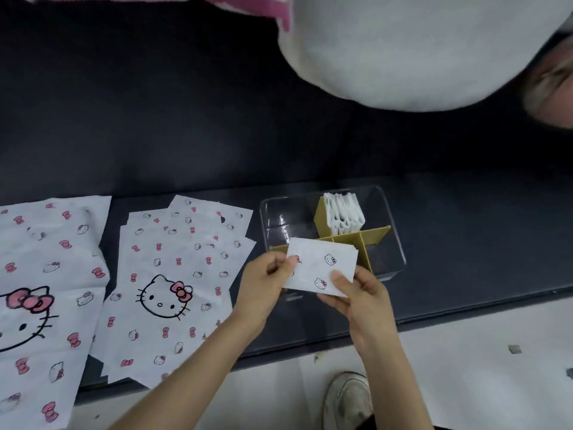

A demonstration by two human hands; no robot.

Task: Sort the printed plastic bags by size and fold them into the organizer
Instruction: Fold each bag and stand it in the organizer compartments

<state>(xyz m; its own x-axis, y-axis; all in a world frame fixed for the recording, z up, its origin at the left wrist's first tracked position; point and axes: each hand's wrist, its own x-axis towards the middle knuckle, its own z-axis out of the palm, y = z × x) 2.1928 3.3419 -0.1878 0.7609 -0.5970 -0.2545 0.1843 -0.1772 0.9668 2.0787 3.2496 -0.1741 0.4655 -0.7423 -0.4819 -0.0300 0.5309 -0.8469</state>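
Two hands are seen holding one folded bag (322, 268), a small white rectangle printed with little cat faces and a red bow. It is held in the air just in front of the organizer (395, 225), and part of the organizer's near side is covered by it. The organizer is a clear plastic box divided by tan dividers (372, 237). In one back compartment a row of folded white bags (344, 212) is stood upright.

The left edge of the folded bag is pinched by the left hand (266, 282) between the thumb and the curled fingers. The lower right corner is grasped by the right hand (362, 301), with the thumb laid on top of the bag and the fingers under it. Both forearms are stretched forward from the lower edge of the view.

On the dark counter (465, 243), to the left of the organizer, a pile of medium bags (176, 274) is laid flat, with a big cat face printed on the top one. Further left, larger bags (40, 290) with the same print are spread out. A white shoe (347, 398) is seen on the pale floor below.
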